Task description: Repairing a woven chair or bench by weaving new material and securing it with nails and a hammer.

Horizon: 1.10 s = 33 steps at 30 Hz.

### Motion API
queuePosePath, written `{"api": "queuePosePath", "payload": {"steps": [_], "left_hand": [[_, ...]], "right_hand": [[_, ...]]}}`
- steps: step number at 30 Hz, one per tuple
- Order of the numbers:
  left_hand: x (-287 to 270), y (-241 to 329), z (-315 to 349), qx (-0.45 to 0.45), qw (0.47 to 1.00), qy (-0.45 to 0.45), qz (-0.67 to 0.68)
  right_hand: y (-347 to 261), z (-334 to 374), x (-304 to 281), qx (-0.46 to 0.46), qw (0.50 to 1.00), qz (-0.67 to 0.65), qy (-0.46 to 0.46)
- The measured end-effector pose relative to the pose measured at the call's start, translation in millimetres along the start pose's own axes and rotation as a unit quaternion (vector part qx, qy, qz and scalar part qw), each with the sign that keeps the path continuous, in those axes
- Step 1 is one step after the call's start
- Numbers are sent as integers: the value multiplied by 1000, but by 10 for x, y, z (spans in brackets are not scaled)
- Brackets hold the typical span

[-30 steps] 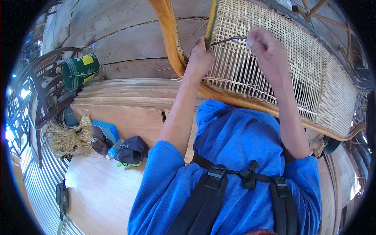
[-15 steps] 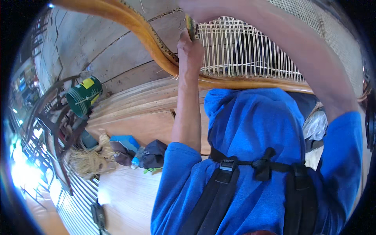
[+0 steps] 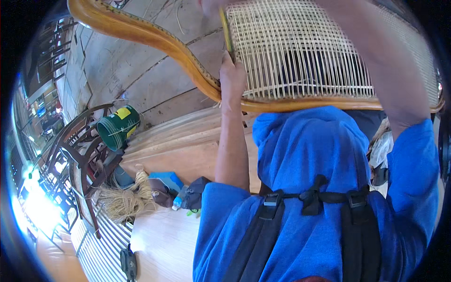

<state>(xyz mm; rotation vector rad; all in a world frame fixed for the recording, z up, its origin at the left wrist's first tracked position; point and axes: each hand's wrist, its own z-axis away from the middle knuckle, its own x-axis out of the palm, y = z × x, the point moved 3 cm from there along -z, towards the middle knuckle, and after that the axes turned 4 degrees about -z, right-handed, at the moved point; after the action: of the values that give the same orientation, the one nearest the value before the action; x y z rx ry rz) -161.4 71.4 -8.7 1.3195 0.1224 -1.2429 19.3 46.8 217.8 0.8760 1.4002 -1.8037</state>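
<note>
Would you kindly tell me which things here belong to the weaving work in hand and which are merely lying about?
In use: left hand on the woven cane panel; curved wooden frame; right hand, mostly out of view; cane strand.

Lying about: green bucket, bundle of loose fibre, plastic bottle, dark chairs.

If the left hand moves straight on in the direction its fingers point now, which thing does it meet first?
Most likely the woven cane panel: the left hand already rests at the wooden frame, fingers pointing up along the panel's edge. Depth is unclear.
</note>
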Motion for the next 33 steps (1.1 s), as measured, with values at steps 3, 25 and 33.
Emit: {"api": "queuePosePath", "payload": {"steps": [3, 25, 33], "left_hand": [[20, 81, -6, 4, 1000, 6, 10], [193, 28, 11, 34, 980, 51, -188], [131, 24, 27, 13, 986, 29, -165]], "right_hand": [[303, 36, -122, -64, 971, 228, -4], [1094, 347, 2003, 81, 958, -271, 37], [902, 502, 1842, 110, 960, -251, 55]]}}
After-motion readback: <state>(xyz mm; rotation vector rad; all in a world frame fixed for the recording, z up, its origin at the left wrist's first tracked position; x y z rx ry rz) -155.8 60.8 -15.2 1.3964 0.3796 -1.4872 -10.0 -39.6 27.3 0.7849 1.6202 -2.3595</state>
